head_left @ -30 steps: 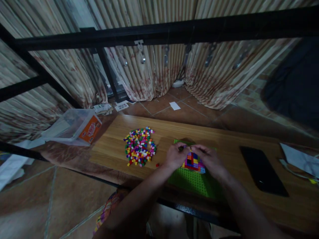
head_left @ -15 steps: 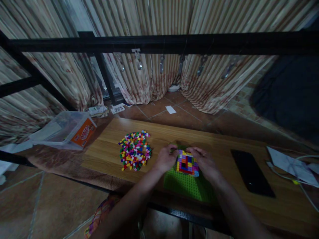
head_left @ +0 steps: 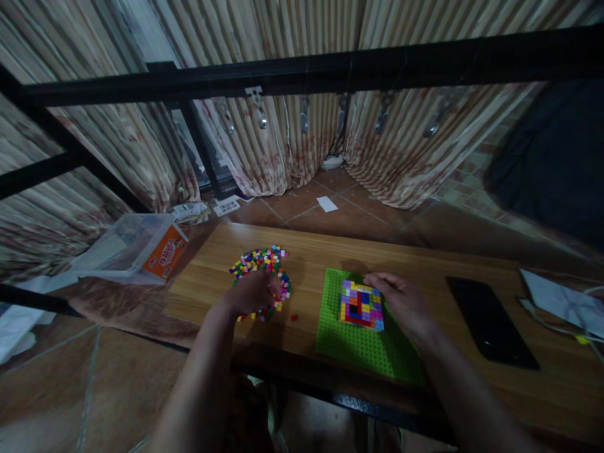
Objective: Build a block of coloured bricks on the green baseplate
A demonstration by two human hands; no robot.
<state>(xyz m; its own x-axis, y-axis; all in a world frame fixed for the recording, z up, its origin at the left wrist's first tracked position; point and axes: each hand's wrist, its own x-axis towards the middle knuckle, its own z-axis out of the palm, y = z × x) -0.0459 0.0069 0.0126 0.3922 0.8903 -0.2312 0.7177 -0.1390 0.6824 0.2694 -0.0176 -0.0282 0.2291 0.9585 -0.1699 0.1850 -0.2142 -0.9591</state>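
**Left hand (head_left: 255,292) gone across, right hand (head_left: 400,302) staying put**

On my feed, both hands were at the low, squarish build of multicoloured plastic bricks (head_left: 362,308) half a second ago. Now the left one is over the loose heap of small, bright plastic bricks (head_left: 262,257), so I judge that pressing has paused and picking has begun. Its fingers curl downward; I can't tell whether they pinch anything. The right one is half curled with fingertips at the build's far right corner, and I can't make out whether it grips there.

The build sits on the bright green, studded plastic baseplate (head_left: 353,355), toward its far side, on the pale brown wooden tabletop (head_left: 306,251). Its top is a patchwork of yellow, purple, orange, blue and red, with a dark square left of centre, brick or gap unclear to me.
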